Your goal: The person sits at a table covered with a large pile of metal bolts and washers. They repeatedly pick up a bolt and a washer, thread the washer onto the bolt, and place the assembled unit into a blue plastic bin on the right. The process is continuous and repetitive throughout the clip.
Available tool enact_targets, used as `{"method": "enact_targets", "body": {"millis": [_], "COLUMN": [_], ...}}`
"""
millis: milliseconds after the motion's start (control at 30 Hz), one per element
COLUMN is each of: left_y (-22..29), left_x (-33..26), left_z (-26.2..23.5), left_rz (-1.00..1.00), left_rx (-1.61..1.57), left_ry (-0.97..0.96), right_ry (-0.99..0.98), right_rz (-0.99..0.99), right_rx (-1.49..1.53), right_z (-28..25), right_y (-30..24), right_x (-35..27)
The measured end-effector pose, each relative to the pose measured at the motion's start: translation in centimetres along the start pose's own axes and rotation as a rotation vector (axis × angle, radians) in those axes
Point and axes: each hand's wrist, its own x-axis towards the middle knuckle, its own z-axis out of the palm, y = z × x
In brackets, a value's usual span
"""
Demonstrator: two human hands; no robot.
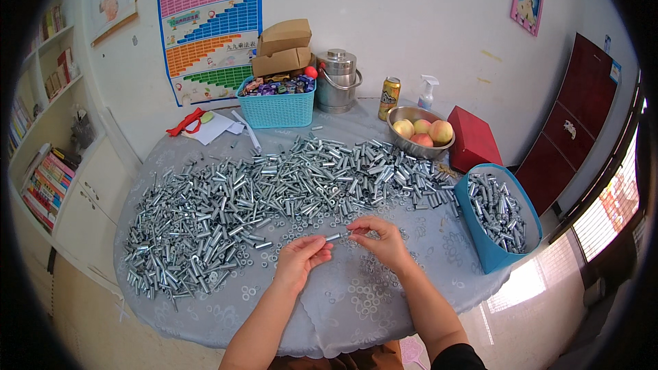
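Note:
A silver expansion anchor bolt (333, 238) points sideways between my hands, low over the near middle of the table. My left hand (303, 260) is closed on one end, thumb against the fingers. At the other end, the thumb and fingers of my right hand (381, 242) are pinched together; what they hold is too small to make out. Just beyond my hands spreads a wide heap of loose metal sleeves and bolts (274, 185). Small nuts and washers (369, 299) lie scattered around and below my hands on the grey tablecloth (322, 322).
To the right stands a blue bin (490, 250) full of anchor bolts. Behind the heap are a metal bowl (411, 146) of fruit, a red box (474, 138), a yellow can (388, 99), a spray bottle (427, 93), a steel pot (337, 82) and a turquoise basket (277, 108).

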Motion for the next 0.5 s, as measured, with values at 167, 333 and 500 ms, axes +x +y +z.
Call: {"method": "enact_targets", "body": {"millis": [167,333,500], "left_y": [0.18,0.13,0.04], "left_x": [-0.19,-0.3,-0.24], "left_z": [0.3,0.46,0.48], "left_rz": [0.009,0.031,0.043], "left_rx": [0.048,0.059,0.084], "left_ry": [0.035,0.051,0.051], "right_ry": [-0.023,-0.026,-0.038], "right_rz": [-0.006,-0.095,-0.112], "right_rx": [0.02,-0.068,-0.076], "right_z": [0.08,-0.03,0.13], "right_y": [-0.38,-0.94,-1.0], "right_x": [-0.11,-0.14,-0.17]}}
